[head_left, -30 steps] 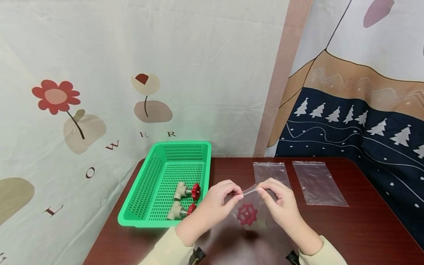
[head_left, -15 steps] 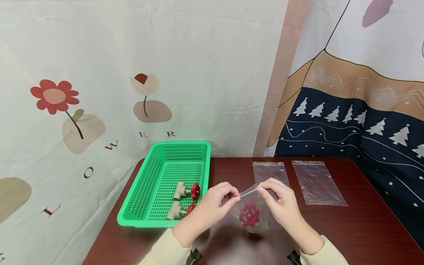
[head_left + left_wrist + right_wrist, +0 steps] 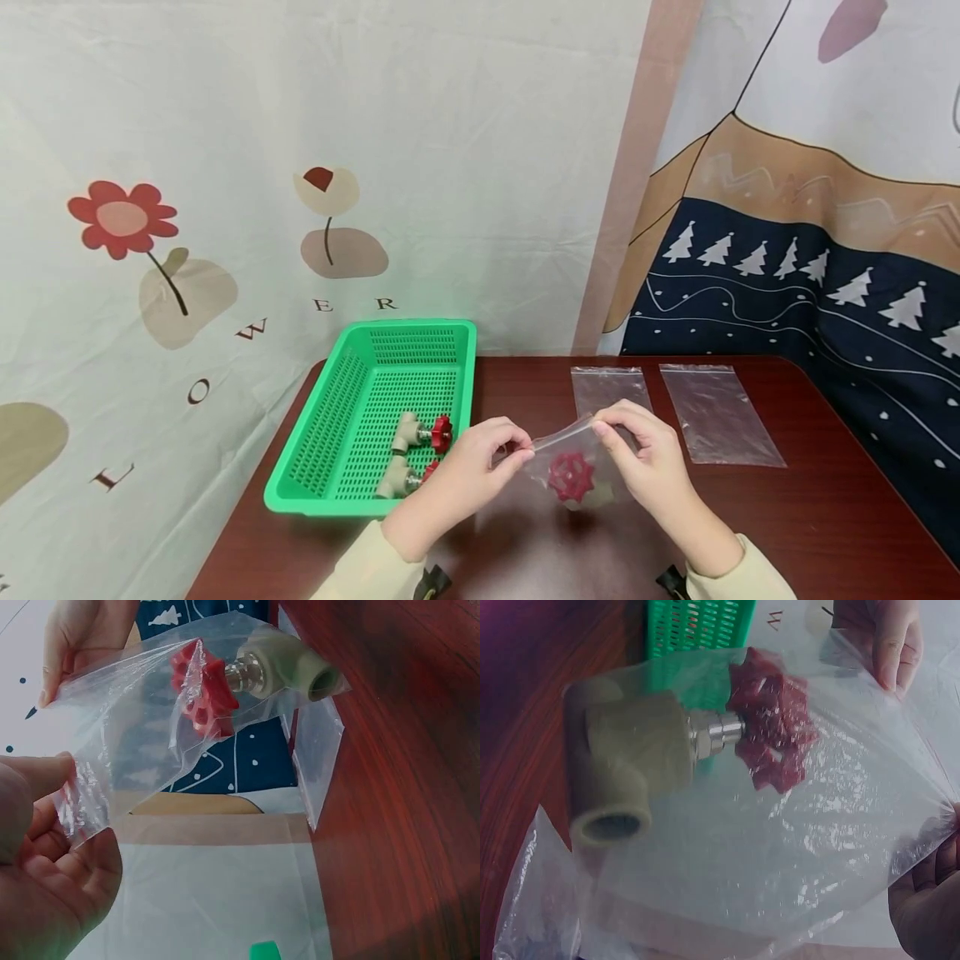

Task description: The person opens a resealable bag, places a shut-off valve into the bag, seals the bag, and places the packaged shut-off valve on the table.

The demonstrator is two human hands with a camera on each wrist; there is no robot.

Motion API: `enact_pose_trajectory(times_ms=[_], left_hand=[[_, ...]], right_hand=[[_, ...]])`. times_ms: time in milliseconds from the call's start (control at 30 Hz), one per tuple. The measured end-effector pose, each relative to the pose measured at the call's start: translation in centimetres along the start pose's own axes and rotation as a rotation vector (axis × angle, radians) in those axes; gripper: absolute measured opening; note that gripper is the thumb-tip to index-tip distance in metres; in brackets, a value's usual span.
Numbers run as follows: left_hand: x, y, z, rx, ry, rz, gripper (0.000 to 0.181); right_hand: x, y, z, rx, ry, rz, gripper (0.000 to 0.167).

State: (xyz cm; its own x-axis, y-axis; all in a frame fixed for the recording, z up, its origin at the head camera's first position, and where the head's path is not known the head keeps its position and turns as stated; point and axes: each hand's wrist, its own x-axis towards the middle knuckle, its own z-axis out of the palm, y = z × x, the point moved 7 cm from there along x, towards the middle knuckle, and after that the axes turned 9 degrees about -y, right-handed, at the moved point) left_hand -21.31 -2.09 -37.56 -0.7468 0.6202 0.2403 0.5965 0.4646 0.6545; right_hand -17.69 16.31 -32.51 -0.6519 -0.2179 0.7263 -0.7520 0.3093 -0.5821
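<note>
A clear zip bag [image 3: 727,877] hangs above the table, pulled taut along its top edge between both hands. Inside it is a valve [image 3: 641,739] with a beige tee body, a metal stem and a red handwheel [image 3: 572,477]. My left hand [image 3: 468,471] pinches the bag's left top corner between thumb and fingers. At the opposite corner, my right hand [image 3: 645,454] pinches the same edge. In the left wrist view, the left thumb and fingers [image 3: 97,874] lie on either side of the bag's edge.
A green basket [image 3: 288,492] stands on the left of the brown table [image 3: 825,517], with two more such valves [image 3: 408,432] in it. Two flat zip bags lie at the back: one [image 3: 609,385] partly behind the right hand, another [image 3: 723,417] farther right. A printed cloth hangs behind.
The hands have drawn slightly apart, the left one leftward and down, the right one a little rightward. The bag's edge is stretched longer, and the valve inside has shifted slightly right.
</note>
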Motion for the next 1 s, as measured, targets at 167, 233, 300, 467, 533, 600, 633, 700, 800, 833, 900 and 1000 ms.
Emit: enact_pose_trajectory(times_ms=[167,233,300,467,533,600,633,700,800,833,900,1000], left_hand=[[-0.1,0.3,-0.3,-0.005,0.037,0.034,0.006],[-0.1,0.2,-0.3,-0.019,0.032,0.031,0.007],[-0.2,0.1,-0.3,-0.021,0.018,0.019,0.006],[-0.5,-0.7,0.0,0.005,-0.029,-0.034,0.007],[-0.7,-1.0,0.1,0.012,-0.041,-0.044,0.009],[-0.8,-1.1,0.1,0.016,-0.047,-0.044,0.007],[-0.8,-1.2,0.1,0.019,-0.046,-0.040,0.007],[-0.8,-1.1,0.0,0.027,-0.039,-0.032,0.004],[-0.9,-1.1,-0.2,0.042,-0.024,-0.021,0.004],[-0.9,-1.1,-0.2,0.050,-0.021,-0.017,0.004],[-1.0,-1.1,-0.3,0.068,-0.017,-0.011,0.005],[-1.1,-1.2,-0.5,0.100,-0.015,-0.010,0.007]], right_hand=[[0.0,0.3,0.0,-0.006,0.008,0.023,0.024],[-0.4,1.1,-0.1,-0.017,0.017,0.023,0.026],[-0.7,1.9,-0.1,-0.015,0.020,0.022,0.025],[-1.1,3.3,-0.6,-0.015,0.022,0.069,0.023],[-1.2,3.5,-0.8,-0.022,0.025,0.092,0.024],[-1.2,3.6,-1.0,-0.030,0.025,0.114,0.024],[-1.1,3.6,-1.1,-0.034,0.025,0.121,0.023],[-1.1,3.7,-1.2,-0.039,0.025,0.138,0.022],[-1.1,3.7,-1.2,-0.040,0.024,0.151,0.022],[-1.0,3.7,-1.2,-0.041,0.024,0.151,0.022],[-1.0,3.6,-1.2,-0.044,0.026,0.148,0.022],[-1.0,3.6,-1.2,-0.052,0.029,0.141,0.021]])
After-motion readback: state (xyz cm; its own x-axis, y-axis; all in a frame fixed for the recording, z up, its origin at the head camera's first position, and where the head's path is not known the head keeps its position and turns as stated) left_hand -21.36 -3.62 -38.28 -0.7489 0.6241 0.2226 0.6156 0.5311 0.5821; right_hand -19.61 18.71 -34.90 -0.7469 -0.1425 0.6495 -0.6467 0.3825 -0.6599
